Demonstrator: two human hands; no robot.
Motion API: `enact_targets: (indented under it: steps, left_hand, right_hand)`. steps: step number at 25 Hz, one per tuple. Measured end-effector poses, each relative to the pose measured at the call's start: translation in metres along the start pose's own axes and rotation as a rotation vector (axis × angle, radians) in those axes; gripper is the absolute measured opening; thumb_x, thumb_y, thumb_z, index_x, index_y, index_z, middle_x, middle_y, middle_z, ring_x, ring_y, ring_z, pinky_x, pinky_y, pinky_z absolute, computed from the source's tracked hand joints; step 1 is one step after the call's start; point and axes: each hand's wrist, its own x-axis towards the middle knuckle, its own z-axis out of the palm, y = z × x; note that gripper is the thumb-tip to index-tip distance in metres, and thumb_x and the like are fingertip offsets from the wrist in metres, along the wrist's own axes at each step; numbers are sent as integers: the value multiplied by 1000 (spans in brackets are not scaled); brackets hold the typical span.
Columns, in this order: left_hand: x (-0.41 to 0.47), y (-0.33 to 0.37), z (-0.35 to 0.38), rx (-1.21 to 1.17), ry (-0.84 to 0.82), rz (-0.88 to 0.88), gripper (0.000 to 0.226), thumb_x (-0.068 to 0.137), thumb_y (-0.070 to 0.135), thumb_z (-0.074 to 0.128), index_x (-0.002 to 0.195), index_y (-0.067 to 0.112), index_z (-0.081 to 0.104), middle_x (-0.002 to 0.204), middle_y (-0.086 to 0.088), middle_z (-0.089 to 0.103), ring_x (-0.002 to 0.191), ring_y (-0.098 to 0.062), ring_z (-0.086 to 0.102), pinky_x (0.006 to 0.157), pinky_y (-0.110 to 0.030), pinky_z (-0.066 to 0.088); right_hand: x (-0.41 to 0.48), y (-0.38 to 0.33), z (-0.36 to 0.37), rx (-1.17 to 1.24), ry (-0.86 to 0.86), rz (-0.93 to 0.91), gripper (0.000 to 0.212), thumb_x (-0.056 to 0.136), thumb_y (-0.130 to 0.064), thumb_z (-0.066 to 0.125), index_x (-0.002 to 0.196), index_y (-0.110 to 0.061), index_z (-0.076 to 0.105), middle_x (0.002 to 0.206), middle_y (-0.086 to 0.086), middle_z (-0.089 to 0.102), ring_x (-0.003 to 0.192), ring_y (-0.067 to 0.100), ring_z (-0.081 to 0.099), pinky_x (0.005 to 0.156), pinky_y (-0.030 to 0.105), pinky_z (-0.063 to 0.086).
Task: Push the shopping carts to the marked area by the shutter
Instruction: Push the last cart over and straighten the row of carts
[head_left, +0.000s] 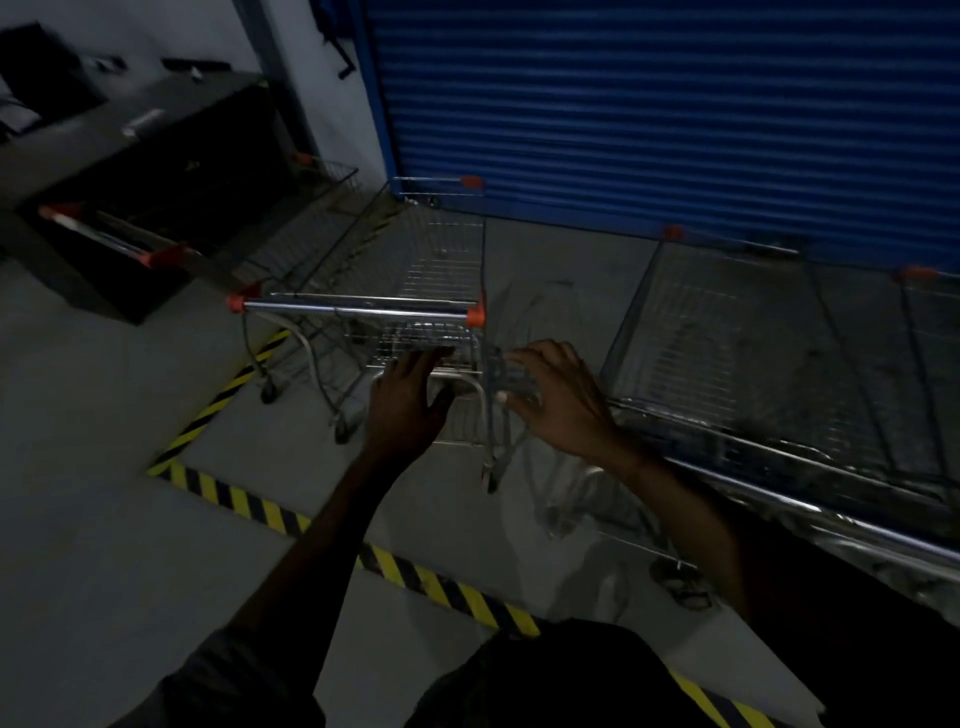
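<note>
1. Left hand (410, 400) and right hand (556, 400) are held open, apart, nothing gripped, near the handle (358, 307) of the cart (441, 260).
2. The cart is parked inside the striped tape (260, 506) by the shutter (675, 104).
3. The handle's 2 ends should be gripped evenly.

bare floor (104, 415) left, carts (779, 338) crowding right, shutter (675, 104) ahead

Dark counter (156, 161) against pale wall (197, 26)

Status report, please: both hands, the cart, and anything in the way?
Hands open: left hand, right hand, neither on the handle. The cart inside the striped tape, front near the shutter. Close on its right, another cart.
</note>
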Motion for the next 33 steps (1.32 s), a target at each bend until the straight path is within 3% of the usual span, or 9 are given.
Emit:
enact_targets:
  steps: [8, 11, 14, 17, 20, 22, 24, 29, 33]
  left_hand:
    - [64, -83, -9, 41, 7, -27, 60, 89, 34, 71, 144, 23, 51, 138, -11, 55, 120, -37, 57, 90, -48, 50]
    - [84, -134, -5, 18, -73, -1, 71, 85, 42, 67, 149, 23, 44, 148, -13, 43, 122, -37, 57, 93, -53, 53]
    - [97, -182, -7, 47, -235, -4, 83, 82, 39, 73, 155, 23, 38, 162, -15, 26, 136, -42, 46, 100, -59, 48]
    - [109, -218, -19, 104, -311, 16, 91, 82, 35, 78, 159, 27, 30, 168, -7, 19, 149, -35, 31, 109, -60, 40]
    - [115, -236, -25, 241, -272, 151, 87, 80, 38, 79, 156, 27, 38, 160, -4, 37, 144, -37, 35, 110, -61, 36]
    - [123, -245, -22, 263, -243, 181, 84, 78, 43, 80, 152, 28, 44, 151, -4, 48, 136, -39, 43, 108, -61, 33]
    - [127, -255, -14, 264, -225, 192, 77, 79, 53, 73, 148, 29, 47, 141, -4, 54, 127, -39, 49, 105, -60, 33]
    - [117, -262, -6, 194, -141, 309, 68, 84, 75, 44, 131, 28, 60, 120, -3, 61, 106, -35, 55, 99, -50, 33]
    - [102, -255, -11, 177, -77, 333, 66, 84, 77, 50, 127, 29, 64, 116, 0, 61, 106, -32, 52, 99, -46, 29]
  right_hand:
    - [83, -12, 50, -56, -129, 38, 70, 88, -42, 68, 150, -18, 47, 147, 6, 49, 130, 29, 45, 100, 50, 48]
    - [113, -23, 76, -106, -249, 127, 85, 88, -37, 72, 160, -20, 30, 165, 7, 27, 151, 27, 25, 110, 49, 35]
    - [140, -37, 102, -186, -331, 213, 95, 86, -40, 74, 162, -21, 22, 167, 3, 23, 157, 26, 9, 116, 51, 30]
    - [159, -46, 125, -275, -358, 280, 97, 79, -56, 64, 160, -18, 28, 162, 8, 34, 153, 35, 21, 118, 58, 31]
    - [162, -54, 138, -320, -301, 294, 93, 69, -54, 41, 152, -13, 44, 148, 14, 52, 144, 43, 39, 108, 64, 41]
    - [160, -64, 138, -338, -277, 299, 78, 70, -37, 54, 140, -4, 57, 129, 20, 64, 126, 47, 57, 106, 67, 43]
    - [155, -71, 138, -376, -254, 316, 71, 67, -18, 67, 137, -5, 61, 128, 18, 65, 126, 47, 57, 103, 63, 49]
    - [131, -78, 140, -469, -222, 325, 54, 88, -27, 48, 141, -17, 53, 141, 10, 59, 143, 48, 38, 93, 62, 53]
    - [120, -91, 139, -514, -116, 345, 44, 81, -15, 78, 124, -14, 68, 122, 13, 69, 132, 50, 52, 80, 55, 59]
